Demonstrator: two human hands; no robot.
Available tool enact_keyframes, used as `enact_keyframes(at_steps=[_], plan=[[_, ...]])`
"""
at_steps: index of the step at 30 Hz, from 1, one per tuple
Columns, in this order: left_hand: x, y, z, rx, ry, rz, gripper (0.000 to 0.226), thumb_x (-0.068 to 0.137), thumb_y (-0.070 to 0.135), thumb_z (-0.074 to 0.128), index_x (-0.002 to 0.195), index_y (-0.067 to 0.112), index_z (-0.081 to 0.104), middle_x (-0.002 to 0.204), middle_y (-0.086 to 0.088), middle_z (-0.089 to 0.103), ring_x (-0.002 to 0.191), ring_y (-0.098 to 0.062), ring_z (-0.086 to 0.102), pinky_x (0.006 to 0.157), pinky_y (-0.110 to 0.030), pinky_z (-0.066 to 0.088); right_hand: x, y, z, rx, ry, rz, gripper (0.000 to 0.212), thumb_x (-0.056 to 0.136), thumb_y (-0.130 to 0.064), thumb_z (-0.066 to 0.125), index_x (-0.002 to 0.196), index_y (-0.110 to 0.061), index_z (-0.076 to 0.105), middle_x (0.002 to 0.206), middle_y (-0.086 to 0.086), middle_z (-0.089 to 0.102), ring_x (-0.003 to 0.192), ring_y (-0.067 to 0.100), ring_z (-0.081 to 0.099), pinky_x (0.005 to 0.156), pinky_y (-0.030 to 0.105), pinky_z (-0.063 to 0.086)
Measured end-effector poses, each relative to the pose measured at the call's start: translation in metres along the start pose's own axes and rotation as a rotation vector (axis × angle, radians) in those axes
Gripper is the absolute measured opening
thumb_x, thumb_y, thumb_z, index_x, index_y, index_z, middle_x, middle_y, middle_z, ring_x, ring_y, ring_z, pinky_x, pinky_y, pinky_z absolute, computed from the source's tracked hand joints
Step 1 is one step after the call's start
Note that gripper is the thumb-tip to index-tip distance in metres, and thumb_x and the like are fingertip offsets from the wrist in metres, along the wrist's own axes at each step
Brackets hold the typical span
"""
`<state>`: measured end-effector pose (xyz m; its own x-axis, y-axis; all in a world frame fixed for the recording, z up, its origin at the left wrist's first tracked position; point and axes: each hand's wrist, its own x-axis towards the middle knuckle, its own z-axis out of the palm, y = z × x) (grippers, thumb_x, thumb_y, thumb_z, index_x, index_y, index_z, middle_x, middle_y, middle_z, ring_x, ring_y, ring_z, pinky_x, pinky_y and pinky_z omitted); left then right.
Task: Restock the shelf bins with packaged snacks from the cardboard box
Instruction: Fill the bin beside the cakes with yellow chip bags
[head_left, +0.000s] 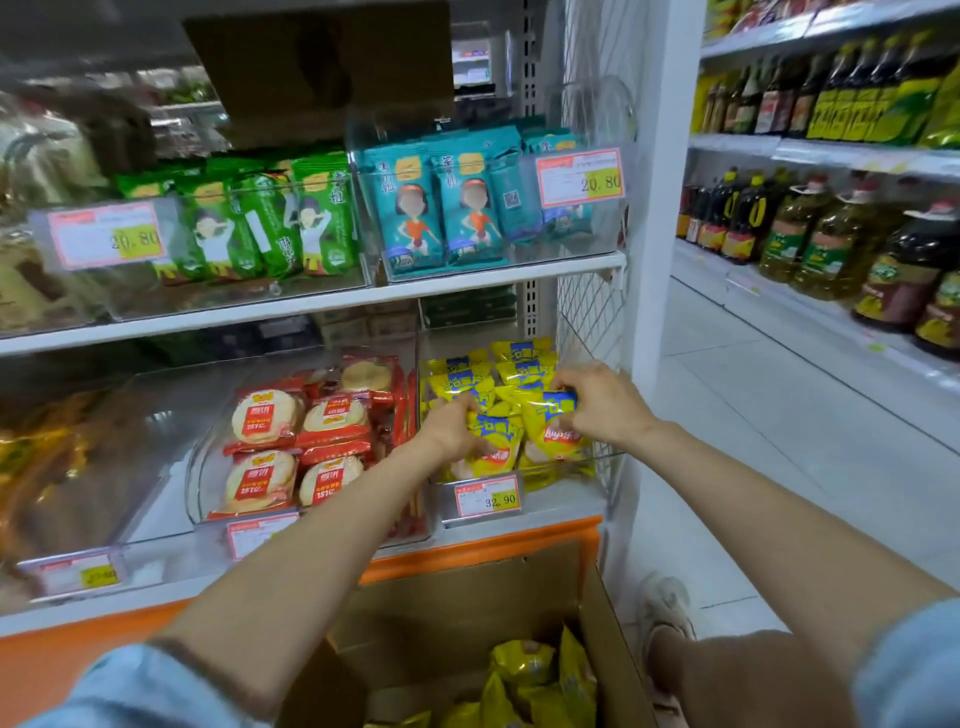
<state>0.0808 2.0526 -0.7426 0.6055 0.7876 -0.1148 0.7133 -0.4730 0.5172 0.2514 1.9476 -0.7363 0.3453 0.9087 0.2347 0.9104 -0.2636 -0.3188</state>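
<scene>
Two hands of yours work in the clear bin (558, 491) at the lower centre-right of the frame. Your left hand (451, 423) curls round a yellow chip bag (492, 441), and your right hand (597, 402) pinches the top of a second bag (553, 423) touching it. Both bags stand among other yellow packs in that bin. The cardboard box (467, 613) sits open at the bottom centre, against the shelf's orange base (493, 551) (more yellow packs (524, 670) lie inside). Pale floor tiles (753, 415) run up the right side, below shelves of oil bottles (831, 244).
</scene>
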Motion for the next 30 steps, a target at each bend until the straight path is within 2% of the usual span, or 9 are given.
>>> enact_keyframes(at_steps=[5,9,13,17,20,23,26,28,30], plan=[[0.009,-0.010,0.012,0.260,-0.050,0.054,0.051,0.076,0.026,0.076,0.119,0.012,0.052,0.127,-0.013,0.040,0.120,-0.029,0.043,0.099,-0.032,0.037,0.001,0.003,0.021,-0.064,-0.147,0.024,0.054,0.072,-0.035,0.078,0.119,-0.022,0.057,0.118,0.008,0.061,0.111,0.025,0.054,0.082,0.031,0.044],[0.016,-0.014,0.020,0.327,-0.081,0.109,0.057,0.077,0.027,0.074,0.126,0.018,0.046,0.128,-0.011,0.045,0.122,-0.029,0.042,0.100,-0.037,0.039,0.000,0.010,0.035,0.003,-0.209,0.035,0.051,0.076,-0.024,0.076,0.117,-0.018,0.047,0.115,0.011,0.062,0.103,0.028,0.057,0.077,0.032,0.044],[0.020,-0.020,0.026,0.369,-0.089,0.127,0.053,0.079,0.020,0.070,0.125,0.019,0.044,0.129,-0.010,0.049,0.117,-0.028,0.049,0.098,-0.038,0.042,0.002,0.015,0.041,0.010,-0.281,0.036,0.058,0.078,-0.020,0.074,0.129,-0.022,0.045,0.126,0.009,0.057,0.113,0.028,0.053,0.083,0.031,0.044],[0.024,-0.023,0.028,0.431,-0.053,0.137,0.051,0.080,0.023,0.069,0.123,0.017,0.044,0.124,-0.010,0.054,0.114,-0.029,0.051,0.092,-0.038,0.045,0.006,0.016,0.047,-0.060,-0.272,0.017,0.052,0.079,-0.016,0.068,0.127,-0.028,0.049,0.123,0.007,0.060,0.110,0.029,0.055,0.082,0.031,0.045],[0.025,-0.019,0.025,0.641,0.058,0.184,0.048,0.081,0.023,0.066,0.123,0.016,0.043,0.119,-0.009,0.058,0.113,-0.029,0.052,0.093,-0.036,0.039,0.010,0.016,0.050,-0.202,-0.232,-0.039,0.048,0.082,-0.008,0.058,0.124,-0.029,0.055,0.125,0.004,0.060,0.115,0.028,0.054,0.085,0.031,0.044],[0.027,-0.020,0.025,0.798,0.057,0.196,0.043,0.086,0.022,0.060,0.125,0.017,0.043,0.123,-0.008,0.057,0.118,-0.028,0.048,0.097,-0.036,0.034,0.012,0.020,0.055,-0.154,-0.267,-0.007,0.049,0.084,-0.006,0.057,0.128,-0.029,0.055,0.132,0.001,0.056,0.122,0.024,0.050,0.092,0.031,0.043],[0.024,-0.019,0.027,0.705,-0.022,0.182,0.048,0.087,0.025,0.061,0.130,0.015,0.041,0.130,-0.011,0.049,0.124,-0.029,0.041,0.095,-0.038,0.039,0.007,0.026,0.060,0.001,-0.220,0.050,0.054,0.079,-0.011,0.069,0.129,-0.028,0.055,0.134,0.000,0.054,0.123,0.022,0.048,0.095,0.030,0.042],[0.016,-0.016,0.023,0.536,0.027,0.217,0.057,0.082,0.032,0.068,0.130,0.015,0.042,0.130,-0.009,0.047,0.125,-0.027,0.039,0.096,-0.038,0.039,-0.001,0.024,0.060,0.119,-0.112,0.067,0.059,0.075,-0.018,0.076,0.129,-0.028,0.055,0.131,0.001,0.055,0.120,0.021,0.049,0.095,0.030,0.042],[0.005,-0.013,0.020,0.342,0.124,0.295,0.054,0.081,0.033,0.070,0.126,0.015,0.047,0.128,-0.006,0.049,0.125,-0.023,0.039,0.099,-0.034,0.037,-0.010,0.018,0.056,0.190,0.006,0.024,0.058,0.076,-0.021,0.076,0.130,-0.027,0.054,0.131,0.000,0.055,0.120,0.021,0.048,0.096,0.029,0.039]])
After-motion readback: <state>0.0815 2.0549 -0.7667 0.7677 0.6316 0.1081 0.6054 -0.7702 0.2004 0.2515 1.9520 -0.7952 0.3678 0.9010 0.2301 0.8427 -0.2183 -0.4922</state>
